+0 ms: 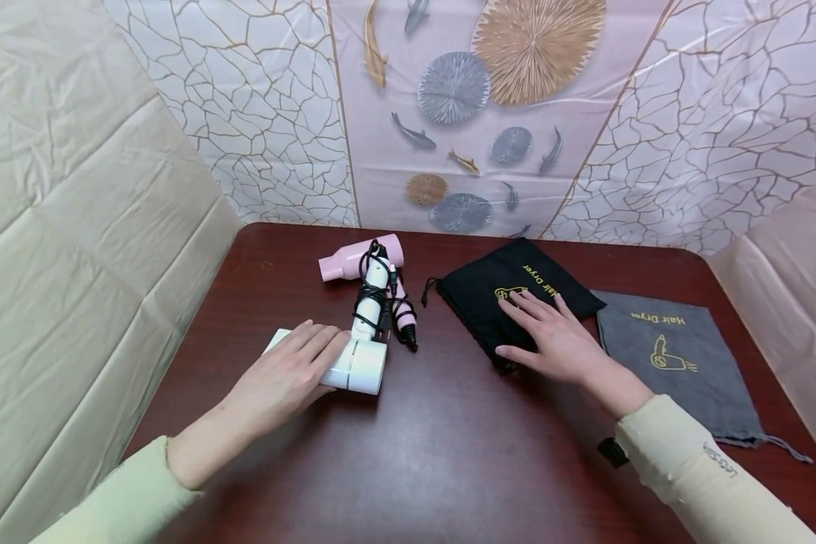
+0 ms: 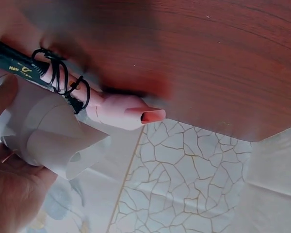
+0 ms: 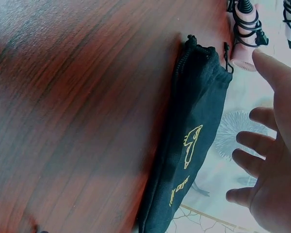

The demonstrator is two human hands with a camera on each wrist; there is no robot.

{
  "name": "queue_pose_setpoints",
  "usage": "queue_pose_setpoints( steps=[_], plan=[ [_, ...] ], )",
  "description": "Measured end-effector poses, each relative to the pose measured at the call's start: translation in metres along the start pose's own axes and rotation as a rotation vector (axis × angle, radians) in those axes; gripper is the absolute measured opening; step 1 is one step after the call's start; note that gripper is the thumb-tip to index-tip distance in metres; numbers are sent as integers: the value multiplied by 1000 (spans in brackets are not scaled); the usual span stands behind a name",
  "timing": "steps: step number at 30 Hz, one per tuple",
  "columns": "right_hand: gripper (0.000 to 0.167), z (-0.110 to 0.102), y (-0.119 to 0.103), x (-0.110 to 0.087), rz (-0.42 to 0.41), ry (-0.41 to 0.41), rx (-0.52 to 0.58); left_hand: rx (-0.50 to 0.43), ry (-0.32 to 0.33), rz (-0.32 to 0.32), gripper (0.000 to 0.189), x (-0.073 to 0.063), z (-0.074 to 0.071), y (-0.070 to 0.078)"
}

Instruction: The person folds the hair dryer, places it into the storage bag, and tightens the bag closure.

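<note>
My left hand (image 1: pixel 291 369) grips a white hair dryer (image 1: pixel 366 369) around its barrel. The dryer's handle points toward the back of the table, with a black cord wound about it. In the left wrist view its flattened nozzle (image 2: pixel 70 150) shows beside the fingers. Over a black drawstring pouch (image 1: pixel 465 291) my right hand (image 1: pixel 559 338) is spread, palm down. The right wrist view has a gap between those fingers and the pouch (image 3: pixel 194 111). Gold "Hair Dryer" lettering and a small dryer picture mark the pouch.
Behind the white dryer lies a pink hair dryer (image 1: pixel 353 261), its handle wrapped in black cord. A grey drawstring pouch (image 1: pixel 693 400) lies flat at the right, partly under the black one's corner. Patterned cloth (image 1: pixel 279 113) hangs behind the dark red table (image 1: pixel 415 468).
</note>
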State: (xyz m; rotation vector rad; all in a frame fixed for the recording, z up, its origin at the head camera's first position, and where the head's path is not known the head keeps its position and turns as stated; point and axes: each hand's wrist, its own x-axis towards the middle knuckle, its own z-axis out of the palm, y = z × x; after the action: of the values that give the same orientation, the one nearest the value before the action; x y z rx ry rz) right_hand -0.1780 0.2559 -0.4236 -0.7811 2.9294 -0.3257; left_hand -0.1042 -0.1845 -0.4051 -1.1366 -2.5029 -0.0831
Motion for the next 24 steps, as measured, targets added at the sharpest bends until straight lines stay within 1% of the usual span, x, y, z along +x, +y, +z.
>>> queue_pose_setpoints(
  steps=[5,10,14,16,20,24],
  plan=[
    [82,-1,-3,0,-9,16,5,13,30,75,79,6,7,1],
    [81,-2,-9,-2,-32,65,65,29,55,148,73,11,19,2],
    [82,-2,-16,-4,-33,75,182,39,71,194,70,15,26,2],
    [83,-2,-20,-5,-10,55,262,39,77,213,70,17,30,3],
    [84,-1,-28,-6,66,28,401,58,98,255,68,23,36,5],
    [82,5,-39,-4,89,83,505,72,109,293,61,29,41,10]
  ],
)
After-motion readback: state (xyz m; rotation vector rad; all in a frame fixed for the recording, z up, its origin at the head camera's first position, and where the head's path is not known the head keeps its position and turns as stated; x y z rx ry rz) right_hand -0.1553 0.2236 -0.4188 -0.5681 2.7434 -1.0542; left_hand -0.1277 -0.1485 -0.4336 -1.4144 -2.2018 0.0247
